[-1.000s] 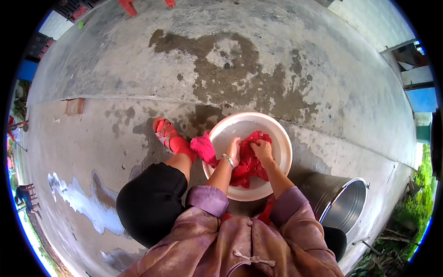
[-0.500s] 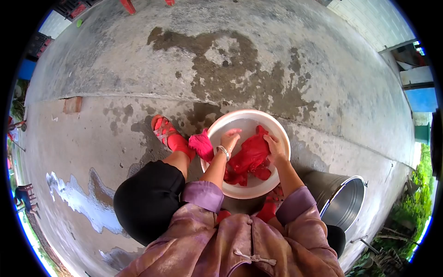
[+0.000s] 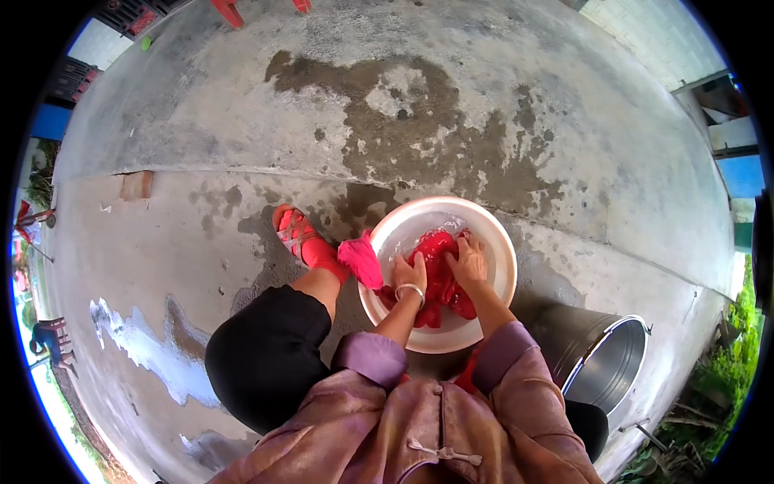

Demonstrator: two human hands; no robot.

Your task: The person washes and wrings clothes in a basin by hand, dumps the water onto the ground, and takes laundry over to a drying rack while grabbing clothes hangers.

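A wet red cloth [image 3: 435,266] lies bunched in the water of a white basin [image 3: 505,278] between my feet. My left hand [image 3: 409,276] touches the cloth's left side, fingers apart and bent over it. On the other side, my right hand [image 3: 469,262] rests against the cloth with its fingers spread and the thumb over it. Part of the fingertips is hidden by the cloth. A pink cloth [image 3: 361,260] hangs over the basin's left rim.
A metal bucket [image 3: 601,359] lies on its side to the right of the basin. A brick [image 3: 136,185] sits on the wet concrete floor [image 3: 242,121] at the left. Red legs of a stool [image 3: 228,12] show at the top.
The red cloth was lifted and spread between my hands half a second ago. Now it is lower in the water, bunched, with both hands pressed against it.
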